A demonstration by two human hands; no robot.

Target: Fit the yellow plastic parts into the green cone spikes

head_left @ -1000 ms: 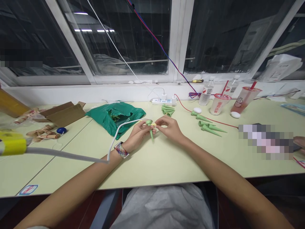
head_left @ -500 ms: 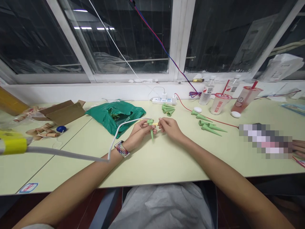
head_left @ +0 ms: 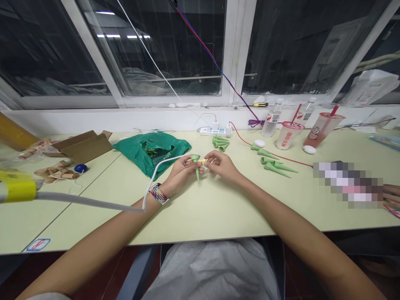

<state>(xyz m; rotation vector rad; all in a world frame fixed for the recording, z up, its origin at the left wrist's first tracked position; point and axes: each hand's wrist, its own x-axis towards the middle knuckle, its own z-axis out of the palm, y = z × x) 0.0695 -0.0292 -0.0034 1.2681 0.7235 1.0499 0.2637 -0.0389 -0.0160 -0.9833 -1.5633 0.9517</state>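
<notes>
In the head view, my left hand (head_left: 182, 171) grips a green plastic watering spike (head_left: 197, 171), its wide collar up and its tip pointing down. A slim yellow stick-like piece (head_left: 202, 160) juts sideways from near the spike's collar. My right hand (head_left: 221, 166) pinches at this piece's outer end with thumb and forefinger. Whether the piece is joined to the spike is hidden by my fingers. Beyond my hands lies a small group of green spikes (head_left: 220, 143), and several more spikes (head_left: 275, 164) rest to the right of my right hand.
A torn green plastic bag (head_left: 137, 152) lies left of my hands, with a cardboard box (head_left: 83, 146) beyond it. A white cable crosses over my left wrist. A power strip (head_left: 215, 132), drink cups (head_left: 289, 136) and bottles stand at the back. Another person's hand (head_left: 391, 196) is at far right.
My right hand has shifted slightly and its fingers have changed position at the yellow piece's end. The spike has moved slightly left in my left hand.
</notes>
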